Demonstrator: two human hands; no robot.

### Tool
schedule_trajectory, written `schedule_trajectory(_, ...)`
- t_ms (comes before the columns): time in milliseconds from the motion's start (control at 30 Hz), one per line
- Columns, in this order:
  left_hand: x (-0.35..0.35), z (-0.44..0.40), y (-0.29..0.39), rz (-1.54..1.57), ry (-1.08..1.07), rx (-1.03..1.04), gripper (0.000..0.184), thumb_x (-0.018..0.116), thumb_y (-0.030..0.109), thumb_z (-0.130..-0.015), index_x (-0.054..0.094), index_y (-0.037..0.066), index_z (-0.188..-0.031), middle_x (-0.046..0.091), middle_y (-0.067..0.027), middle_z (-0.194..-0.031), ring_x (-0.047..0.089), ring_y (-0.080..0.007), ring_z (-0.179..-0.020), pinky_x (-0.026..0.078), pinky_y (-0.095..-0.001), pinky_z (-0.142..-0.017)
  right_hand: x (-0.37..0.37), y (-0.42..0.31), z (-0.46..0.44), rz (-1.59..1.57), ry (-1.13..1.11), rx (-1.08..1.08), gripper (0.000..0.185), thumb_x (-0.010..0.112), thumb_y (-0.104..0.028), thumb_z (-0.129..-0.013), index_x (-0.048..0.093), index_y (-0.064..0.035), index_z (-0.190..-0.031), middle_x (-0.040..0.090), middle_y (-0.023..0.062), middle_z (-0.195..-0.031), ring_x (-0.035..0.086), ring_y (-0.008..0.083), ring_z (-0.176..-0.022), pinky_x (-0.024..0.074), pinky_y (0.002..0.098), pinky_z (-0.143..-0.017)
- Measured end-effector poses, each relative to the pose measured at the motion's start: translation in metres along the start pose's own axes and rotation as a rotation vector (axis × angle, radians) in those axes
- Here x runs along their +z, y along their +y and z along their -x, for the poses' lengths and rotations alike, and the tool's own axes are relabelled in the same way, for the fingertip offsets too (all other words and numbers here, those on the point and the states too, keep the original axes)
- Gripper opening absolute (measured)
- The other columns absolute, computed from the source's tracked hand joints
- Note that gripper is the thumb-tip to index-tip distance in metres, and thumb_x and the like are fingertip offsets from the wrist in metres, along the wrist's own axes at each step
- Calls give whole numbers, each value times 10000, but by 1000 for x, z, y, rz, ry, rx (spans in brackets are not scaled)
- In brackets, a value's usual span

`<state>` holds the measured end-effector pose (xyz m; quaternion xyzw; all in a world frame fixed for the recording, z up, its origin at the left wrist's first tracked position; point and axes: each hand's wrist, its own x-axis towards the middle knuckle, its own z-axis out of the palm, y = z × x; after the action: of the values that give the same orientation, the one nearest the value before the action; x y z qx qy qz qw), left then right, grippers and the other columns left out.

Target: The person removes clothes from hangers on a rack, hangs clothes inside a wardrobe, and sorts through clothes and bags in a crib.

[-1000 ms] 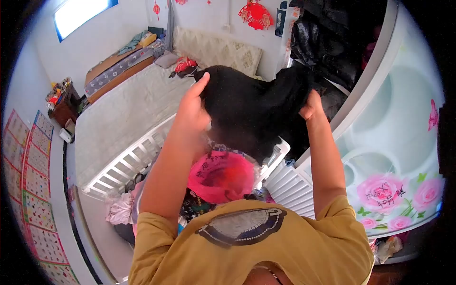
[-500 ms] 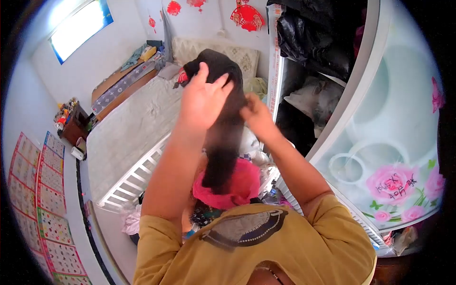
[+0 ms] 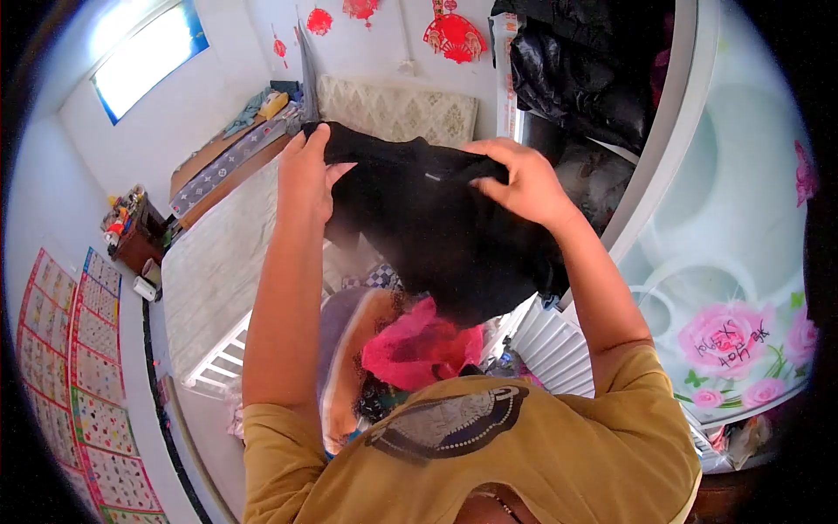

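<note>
A black garment (image 3: 436, 223) hangs spread out in front of my chest; its exact kind is not clear. My left hand (image 3: 307, 175) grips its upper left edge, thumb on top. At the upper right edge, my right hand (image 3: 528, 185) pinches the cloth between thumb and fingers. A small light mark, perhaps a label, shows near the top edge. Below the garment lies a bright pink plastic bag (image 3: 415, 349), partly covered by the hanging cloth. Beside the bag are a bare limb and grey-purple cloth (image 3: 340, 327) with a pale stripe.
A bed with a pale mattress (image 3: 231, 236) and white slatted rail (image 3: 218, 367) stands ahead to the left. On the right, an open wardrobe holds black bags (image 3: 567, 79) behind a flowered sliding door (image 3: 724, 262). Posters (image 3: 96, 384) cover the left wall.
The black garment has gone from hanging narrow and bunched to spread wide. My hands have moved apart, the left to the left and the right to the right, each now gripping an edge.
</note>
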<state>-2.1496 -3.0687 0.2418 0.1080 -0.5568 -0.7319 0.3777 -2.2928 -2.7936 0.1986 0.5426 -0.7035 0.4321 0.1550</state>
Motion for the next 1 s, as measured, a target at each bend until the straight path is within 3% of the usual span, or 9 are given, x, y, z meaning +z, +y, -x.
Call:
schedule_trajectory(100, -3, -11, -6, 132, -26, -65, 219, 640, 169, -1019, 633, 12, -1172, 677, -104, -1121, 673, -235, -973, 609, -422, -773, -7, 17, -6, 23, 77, -9, 277, 598, 2, -924, 679, 29, -1188, 693, 104, -1018, 657, 238, -982, 491, 314, -952)
schedule_trajectory(333, 4, -19, -6, 240, -116, -233, 265, 719, 211, -986, 644, 14, -1148, 705, -102, -1106, 696, -271, -987, 592, -454, -869, -18, 4, -16, -815, 161, 533, 227, 567, -183, -999, 737, -53, -923, 655, 5, -888, 603, 117, -833, 468, 226, -799)
schedule_trajectory(467, 18, -15, 7, 304, -194, -338, 272, 752, 247, -968, 673, 30, -1110, 734, -91, -1066, 719, -258, -991, 602, -426, -862, -22, 2, -21, -766, -9, 513, 215, 602, -163, -980, 696, -17, -1107, 676, 21, -954, 609, 114, -871, 483, 246, -836)
schedule_trajectory(533, 24, -16, 9, 319, -311, -388, 270, 762, 246, -959, 685, 29, -1100, 736, -95, -1066, 722, -247, -975, 608, -413, -846, -20, -2, -26, -667, -216, 372, 433, 683, -142, -952, 574, 4, -1344, 685, 69, -1142, 633, 145, -988, 497, 270, -895)
schedule_trajectory(567, 28, -17, 10, 328, -370, -410, 269, 767, 245, -955, 691, 28, -1095, 738, -97, -1066, 724, -241, -966, 611, -407, -838, -11, -3, -25, -612, -216, 319, 691, 752, -189, -927, 427, -18, -1513, 560, 127, -1435, 616, 181, -1099, 502, 298, -942)
schedule_trajectory(667, 49, -18, 11, 221, -581, -496, 282, 770, 251, -952, 700, 24, -1105, 738, -99, -1074, 729, -228, -947, 614, -386, -821, 16, -21, -39, -574, -148, 152, 1045, 826, -198, -883, 133, -76, -1656, 257, 160, -1666, 591, 208, -1186, 516, 366, -981)
schedule_trajectory(767, 63, -6, 24, 95, -745, -383, 327, 773, 257, -948, 700, 9, -1147, 735, -90, -1081, 723, -205, -939, 604, -373, -804, 30, -29, -64, -450, 17, 85, 748, 827, -285, -883, 484, -20, -1493, 656, 190, -1319, 674, 195, -1040, 559, 353, -858)
schedule_trajectory(833, 60, -2, 24, -142, -744, -90, 323, 776, 229, -935, 696, 13, -1161, 729, -79, -1078, 709, -188, -931, 587, -370, -799, 16, -37, -73, -374, 21, 239, 444, 781, -303, -916, 698, -9, -1237, 761, 95, -993, 687, 146, -894, 554, 327, -792)
schedule_trajectory(1000, 17, -30, -41, -906, -653, 362, 202, 701, 170, -906, 685, -8, -1002, 690, -66, -832, 642, -151, -854, 502, -335, -733, 11, -25, -91, -468, 241, 131, 328, 715, -329, -967, 761, -27, -1085, 754, 21, -848, 652, 82, -762, 524, 286, -704)
